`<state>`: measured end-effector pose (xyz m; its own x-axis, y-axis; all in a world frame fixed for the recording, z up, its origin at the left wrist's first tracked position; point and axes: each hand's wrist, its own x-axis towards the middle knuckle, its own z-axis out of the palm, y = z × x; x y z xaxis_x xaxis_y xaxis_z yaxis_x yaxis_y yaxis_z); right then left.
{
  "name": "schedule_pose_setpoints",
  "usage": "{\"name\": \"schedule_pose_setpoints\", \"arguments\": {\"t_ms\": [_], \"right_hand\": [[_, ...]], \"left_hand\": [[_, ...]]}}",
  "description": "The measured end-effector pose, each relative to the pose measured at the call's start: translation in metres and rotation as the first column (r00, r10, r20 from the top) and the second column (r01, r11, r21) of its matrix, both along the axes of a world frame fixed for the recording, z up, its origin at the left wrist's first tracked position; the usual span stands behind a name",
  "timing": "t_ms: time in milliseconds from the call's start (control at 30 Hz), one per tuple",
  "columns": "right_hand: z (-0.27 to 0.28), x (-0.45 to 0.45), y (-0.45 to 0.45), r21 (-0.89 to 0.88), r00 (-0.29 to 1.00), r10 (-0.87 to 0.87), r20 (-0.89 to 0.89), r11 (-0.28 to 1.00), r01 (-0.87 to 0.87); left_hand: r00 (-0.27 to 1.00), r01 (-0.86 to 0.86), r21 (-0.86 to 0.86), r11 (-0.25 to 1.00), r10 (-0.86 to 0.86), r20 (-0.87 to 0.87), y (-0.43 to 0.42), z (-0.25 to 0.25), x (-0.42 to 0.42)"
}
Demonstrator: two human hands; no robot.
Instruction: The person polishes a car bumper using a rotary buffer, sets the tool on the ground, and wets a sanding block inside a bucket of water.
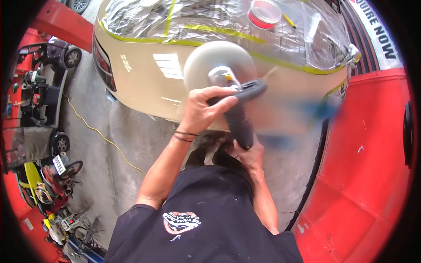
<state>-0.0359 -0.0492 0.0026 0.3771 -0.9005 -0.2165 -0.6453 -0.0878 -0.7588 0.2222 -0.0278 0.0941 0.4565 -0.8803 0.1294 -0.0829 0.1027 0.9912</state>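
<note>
A polisher point(239, 116) with a large round pale pad point(196, 65) is held over the beige car panel point(136, 74). My left hand point(206, 105) is closed around its dark front handle. Lower down, my right hand point(250, 153) grips the rear end of the black body. The pad lies against or just over the panel; which one cannot be told. Plastic sheeting point(210, 22), edged with yellow-green tape point(307, 68), covers the car above the panel. On the sheeting rests a clear-lidded tub point(264, 14) with red contents, beside a yellow pencil-like item point(289, 20).
A yellow cord point(94, 128) runs along the concrete floor at the left. Motorcycles point(57, 179) and a dark vehicle point(48, 101) stand further left. The red wall or panel point(359, 166) rises on the right. A blue blur point(322, 109) shows near the car's right edge.
</note>
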Motion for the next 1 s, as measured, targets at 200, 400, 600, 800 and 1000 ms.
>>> {"name": "schedule_pose_setpoints", "arguments": {"t_ms": [200,400,600,800,1000], "right_hand": [[-0.031,-0.085,-0.024,0.171,0.949,-0.313,0.038,0.938,0.302],[-0.082,-0.160,-0.028,0.435,0.756,-0.614,0.226,0.758,0.485],[-0.099,-0.146,-0.006,0.588,0.519,-0.748,0.414,0.655,0.475],[-0.095,-0.072,0.017,0.574,0.525,-0.735,0.429,0.671,0.470],[-0.066,0.047,0.022,0.040,0.870,-0.372,0.324,0.924,0.381]], "left_hand": [[0.949,0.262,0.034,0.964,-0.264,0.172,-0.104,0.004,-0.101],[0.842,0.495,0.029,0.868,-0.488,0.232,-0.185,-0.007,-0.225],[0.746,0.637,0.021,0.771,-0.623,0.236,-0.203,-0.026,-0.278],[0.908,0.418,-0.215,0.883,-0.406,0.099,-0.163,-0.020,-0.203],[0.973,0.188,-0.190,0.964,-0.209,-0.100,-0.109,-0.007,-0.026]]}}
